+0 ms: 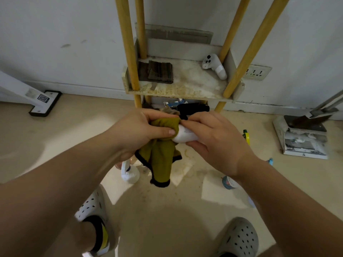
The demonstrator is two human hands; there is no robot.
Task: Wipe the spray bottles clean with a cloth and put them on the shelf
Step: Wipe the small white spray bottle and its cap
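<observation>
Room: beige floor [55, 145] running to a white wall [55, 34] across the top of the frame.
Bottle: white spray bottle [185, 135] lying sideways at frame centre, between the two hands, above the floor and just below the shelf.
Cloth: olive cloth [160, 154] with a dark edge, wrapped over the bottle's left end and hanging down below it.
Left hand: left hand [137, 132] clenched round the cloth, thumb pressed over it at the bottle's end.
Right hand: right hand [215, 141] grasping the bottle's right part, fingers above and thumb beneath.
Shelf: stained shelf [185, 86] with yellow poles, upper centre, holding a dark folded cloth [159, 72] at left and a white controller [215, 66] at right.
Floor, lower: a second white bottle [130, 173] stands below the left hand; a small can [229, 182] lies under the right wrist.
Right edge: dustpan [304, 134] by the wall.
</observation>
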